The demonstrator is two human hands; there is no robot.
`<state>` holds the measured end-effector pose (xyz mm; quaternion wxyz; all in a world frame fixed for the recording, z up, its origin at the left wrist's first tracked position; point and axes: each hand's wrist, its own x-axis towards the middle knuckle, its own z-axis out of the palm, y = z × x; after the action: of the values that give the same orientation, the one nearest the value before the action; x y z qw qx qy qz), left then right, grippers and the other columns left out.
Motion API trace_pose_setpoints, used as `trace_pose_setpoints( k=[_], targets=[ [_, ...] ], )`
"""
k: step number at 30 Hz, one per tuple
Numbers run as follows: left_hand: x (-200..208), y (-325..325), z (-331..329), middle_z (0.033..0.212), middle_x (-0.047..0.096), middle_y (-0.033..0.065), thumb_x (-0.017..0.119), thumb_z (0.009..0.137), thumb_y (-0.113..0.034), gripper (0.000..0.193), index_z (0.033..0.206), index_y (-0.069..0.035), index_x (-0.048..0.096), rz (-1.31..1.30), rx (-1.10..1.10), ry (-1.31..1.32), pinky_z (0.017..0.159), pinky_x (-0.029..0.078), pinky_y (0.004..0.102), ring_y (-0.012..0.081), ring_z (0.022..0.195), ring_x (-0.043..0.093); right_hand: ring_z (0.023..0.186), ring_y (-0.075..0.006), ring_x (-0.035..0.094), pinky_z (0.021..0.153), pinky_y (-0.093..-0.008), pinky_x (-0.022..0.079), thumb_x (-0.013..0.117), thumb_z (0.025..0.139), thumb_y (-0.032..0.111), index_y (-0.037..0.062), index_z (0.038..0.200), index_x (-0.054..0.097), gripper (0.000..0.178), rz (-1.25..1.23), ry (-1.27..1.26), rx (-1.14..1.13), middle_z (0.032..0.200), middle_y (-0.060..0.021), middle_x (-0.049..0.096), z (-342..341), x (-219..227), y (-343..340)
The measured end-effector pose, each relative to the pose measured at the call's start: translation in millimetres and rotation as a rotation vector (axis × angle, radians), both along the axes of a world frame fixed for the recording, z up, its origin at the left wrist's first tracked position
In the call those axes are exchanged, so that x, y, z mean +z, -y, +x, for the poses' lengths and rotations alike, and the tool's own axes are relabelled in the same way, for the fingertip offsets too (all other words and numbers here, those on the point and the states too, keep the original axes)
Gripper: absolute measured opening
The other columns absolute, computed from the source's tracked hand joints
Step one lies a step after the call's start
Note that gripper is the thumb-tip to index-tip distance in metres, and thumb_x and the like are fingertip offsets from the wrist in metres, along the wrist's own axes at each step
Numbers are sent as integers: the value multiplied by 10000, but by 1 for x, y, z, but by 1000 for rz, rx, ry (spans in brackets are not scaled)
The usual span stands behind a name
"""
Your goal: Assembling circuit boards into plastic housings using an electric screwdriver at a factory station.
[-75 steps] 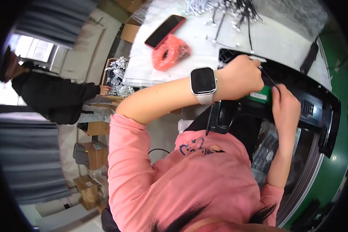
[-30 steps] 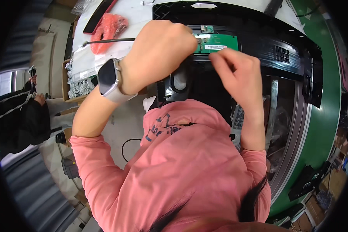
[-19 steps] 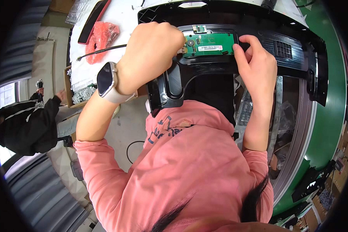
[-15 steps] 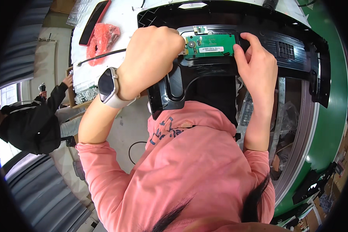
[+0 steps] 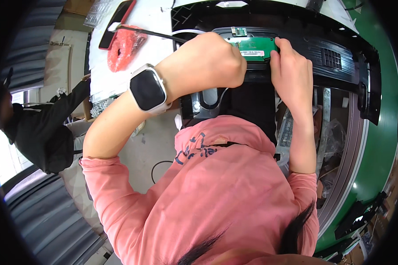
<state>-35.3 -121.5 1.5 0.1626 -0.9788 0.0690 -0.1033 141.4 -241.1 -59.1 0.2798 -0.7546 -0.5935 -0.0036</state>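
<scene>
A long black plastic panel lies across the table edge in front of me. In its recess sits a green circuit board with a white label, and a smaller green board is just above it. My left hand is curled closed over the left part of the green board, its fingertips hidden. A black cable with a pale connector end runs out from behind this hand, seemingly held in it. At the board's right end, my right hand pinches the edge with thumb and forefinger.
A red-edged phone and pink bubble wrap lie on the white tabletop at left. A person in black reaches toward a box at far left. Clear plastic bags are below the panel, right.
My left hand has moved right, now covering the board's left part, and the cable's loose end has swung up over the bubble wrap and phone. The right hand keeps its place on the board.
</scene>
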Motion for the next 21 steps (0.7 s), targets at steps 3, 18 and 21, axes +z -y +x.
trace_pose_setpoints(
  k=[3,18,21],
  targets=[
    [-7,5,1,564,595,30,699,606,-112,73,569,-128,639,112,-1,84,481,500,344,213,554,645,764,-398,670,641,-468,524,606,926,99,-25,1051,605,176,-11,44,23,834,-210,684,1,5,-2],
    [5,36,-23,736,639,55,656,691,-131,43,671,-93,661,-64,24,158,472,451,310,194,620,634,548,-110,568,506,-274,422,704,858,244,16,986,696,262,97,106,909,584,-52,568,-56,80,-127],
    [4,41,-60,873,649,85,692,706,-127,104,768,-50,660,-441,-130,366,534,491,294,214,696,642,523,-125,572,516,-286,449,683,848,139,18,943,709,157,83,-185,519,604,-53,582,-19,82,-82]
  ],
)
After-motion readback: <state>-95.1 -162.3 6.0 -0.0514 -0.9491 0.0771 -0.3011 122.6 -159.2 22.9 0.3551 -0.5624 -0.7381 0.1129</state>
